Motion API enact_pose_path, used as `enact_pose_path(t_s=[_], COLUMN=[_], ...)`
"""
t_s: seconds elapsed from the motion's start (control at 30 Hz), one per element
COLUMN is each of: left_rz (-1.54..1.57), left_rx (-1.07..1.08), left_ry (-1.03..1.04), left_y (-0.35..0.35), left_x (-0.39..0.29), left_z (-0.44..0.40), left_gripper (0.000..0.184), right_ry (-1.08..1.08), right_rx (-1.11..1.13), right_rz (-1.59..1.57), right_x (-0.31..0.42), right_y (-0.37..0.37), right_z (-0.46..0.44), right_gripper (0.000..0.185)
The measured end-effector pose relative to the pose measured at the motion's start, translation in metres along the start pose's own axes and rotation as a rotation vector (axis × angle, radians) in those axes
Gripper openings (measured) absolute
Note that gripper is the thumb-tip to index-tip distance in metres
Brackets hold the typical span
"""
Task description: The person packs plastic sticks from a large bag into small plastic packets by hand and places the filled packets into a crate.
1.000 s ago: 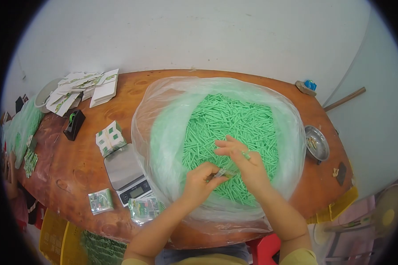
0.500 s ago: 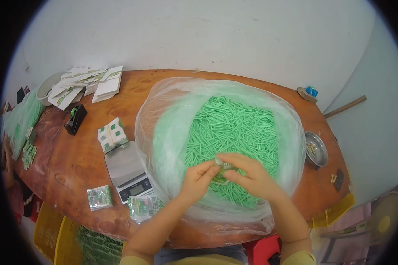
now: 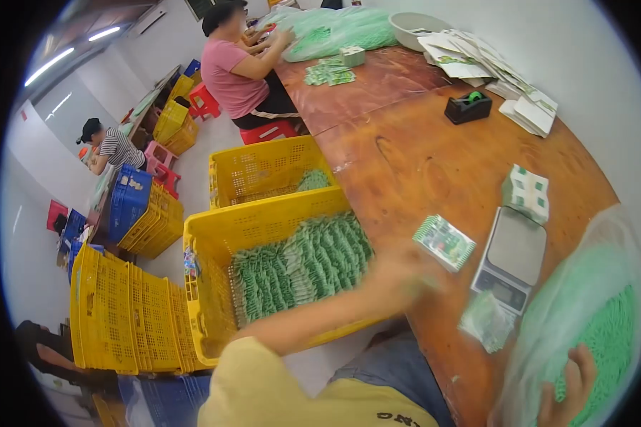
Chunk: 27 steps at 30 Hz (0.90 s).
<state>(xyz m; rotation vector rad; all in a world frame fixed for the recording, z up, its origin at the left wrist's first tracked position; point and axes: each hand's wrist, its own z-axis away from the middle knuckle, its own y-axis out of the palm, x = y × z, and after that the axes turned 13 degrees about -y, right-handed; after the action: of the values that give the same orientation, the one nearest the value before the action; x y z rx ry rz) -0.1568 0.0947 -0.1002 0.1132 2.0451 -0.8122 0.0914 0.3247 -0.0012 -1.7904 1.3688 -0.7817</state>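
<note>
My left hand [image 3: 409, 279], smeared by motion, is at the table's left edge, just below a small stack of clear packets with green sticks [image 3: 445, 243]. A blurred hint of green shows at its fingers, but I cannot make out what it is. My right hand [image 3: 575, 384] is at the lower right over a large clear plastic bag [image 3: 548, 334] of loose green sticks [image 3: 609, 341]. Its fingers are apart, with some green sticks showing between them. A digital scale [image 3: 511, 256] lies between the packet stack and the bag. Another clear packet [image 3: 488, 320] overlaps its front edge.
A yellow crate [image 3: 199, 306] with rows of green packets stands beside the table, another yellow crate [image 3: 263, 167] behind it. A wrapped green-and-white bundle [image 3: 527, 193], a tape dispenser [image 3: 468, 108] and white cards [image 3: 530, 110] lie on the table. A person in pink [image 3: 228, 71] sits at the far end.
The view has swung left toward the crates. My hands, earlier together over the sticks around a small packet, are now apart: the left at the table edge, the right still by the bag.
</note>
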Motion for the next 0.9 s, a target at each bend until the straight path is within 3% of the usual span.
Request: enact_pose_path(t_s=[0.03,0.1,0.13,0.17,0.2,0.27,0.3,0.33,0.37,0.4,0.43,0.47,0.5,0.53,0.6,0.7,0.9], left_rz=[-0.381,-0.424,-0.573,-0.653,-0.725,-0.871,-0.837,-0.794,-0.639,-0.365,-0.684,-0.66,-0.637,-0.753,-0.872,-0.893,-0.538], left_rx=[-0.149,-0.517,-0.611,-0.682,-0.741,-0.717,-0.676,-0.332,-0.298,-0.302,-0.353,-0.27,-0.547,-0.549,-0.404,-0.499,-0.37], left_ry=[-0.102,-0.364,-0.283,-0.328,-0.404,-0.366,-0.667,-1.022,-1.263,-1.448,-0.926,-0.916,-0.502,-0.914,-1.176,-0.871,-0.428], left_y=[-0.032,-0.087,-0.115,-0.135,-0.143,-0.153,-0.143,-0.136,-0.118,-0.113,-0.142,-0.146,-0.128,-0.131,-0.139,-0.15,-0.131], left_x=[0.048,0.155,0.189,0.216,0.24,0.322,0.361,0.377,0.411,0.394,0.541,0.523,0.501,0.516,0.463,0.416,0.296], left_z=[0.01,0.036,0.045,0.052,0.06,0.089,0.112,0.122,0.131,0.125,0.184,0.173,0.162,0.161,0.135,0.118,0.056], left_gripper=[0.023,0.021,0.018,0.019,0.018,0.011,0.016,0.031,0.043,0.048,0.061,0.064,0.064,0.062,0.056,0.052,0.032], right_ry=[0.094,0.284,0.381,0.487,0.455,0.436,0.455,0.588,0.681,0.763,0.853,0.92,0.824,0.839,0.872,0.91,0.81], right_rx=[0.008,0.095,0.174,0.253,0.162,-0.009,0.04,-0.015,-0.092,-0.194,-0.306,-0.405,-0.262,-0.131,0.031,0.116,0.084], right_rz=[0.021,0.002,-0.037,-0.074,-0.062,0.035,0.162,0.191,0.241,0.273,0.255,0.225,0.349,0.336,0.324,0.409,0.578], right_x=[-0.008,-0.02,-0.024,-0.026,-0.031,-0.026,-0.027,-0.019,-0.015,-0.016,-0.013,-0.009,-0.011,-0.009,-0.015,-0.02,-0.047], right_y=[0.004,0.007,0.006,0.005,0.008,0.012,0.002,-0.01,-0.024,-0.04,-0.055,-0.063,-0.067,-0.064,-0.051,-0.035,-0.017], right_z=[0.008,0.032,0.05,0.058,0.067,0.077,0.085,0.07,0.062,0.07,0.076,0.081,0.092,0.11,0.127,0.143,0.176], right_gripper=[0.019,0.019,0.019,0.019,0.015,0.008,0.007,0.008,0.011,0.013,0.011,0.01,0.008,0.009,0.011,0.018,0.04])
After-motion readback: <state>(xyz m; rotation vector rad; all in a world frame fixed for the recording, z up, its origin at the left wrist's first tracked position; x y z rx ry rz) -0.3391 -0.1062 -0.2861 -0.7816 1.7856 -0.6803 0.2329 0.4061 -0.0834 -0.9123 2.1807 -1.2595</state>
